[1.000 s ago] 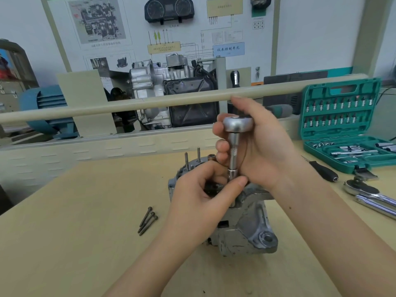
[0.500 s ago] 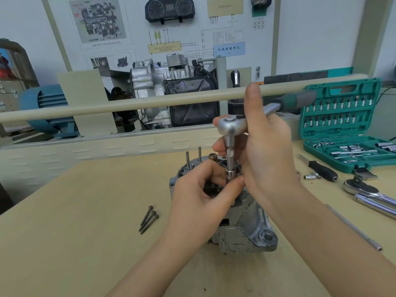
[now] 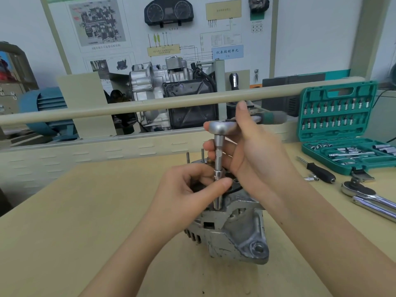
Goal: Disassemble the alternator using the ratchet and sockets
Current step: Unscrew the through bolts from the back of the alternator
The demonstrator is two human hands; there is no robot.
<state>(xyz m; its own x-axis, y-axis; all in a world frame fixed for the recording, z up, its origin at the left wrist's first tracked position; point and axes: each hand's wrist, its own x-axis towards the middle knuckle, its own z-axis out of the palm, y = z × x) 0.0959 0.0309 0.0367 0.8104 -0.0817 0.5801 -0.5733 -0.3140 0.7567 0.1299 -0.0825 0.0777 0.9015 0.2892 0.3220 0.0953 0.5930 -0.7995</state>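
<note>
Here alternator [image 3: 233, 230] sits below ratchet [image 3: 222, 127] grip.

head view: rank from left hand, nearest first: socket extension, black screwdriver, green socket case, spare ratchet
1. socket extension: pinched by the left hand.
2. black screwdriver: on the table, right.
3. spare ratchet: farther right, near edge.
4. green socket case: far right, back. Ranks 3 and 4 are close.

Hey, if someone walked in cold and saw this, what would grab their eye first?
Centre stage: both hands working a ratchet with a long extension standing upright in a grey alternator on the tan table. At far right, an open teal socket case draws the eye next, with a second ratchet lying before it.
</note>
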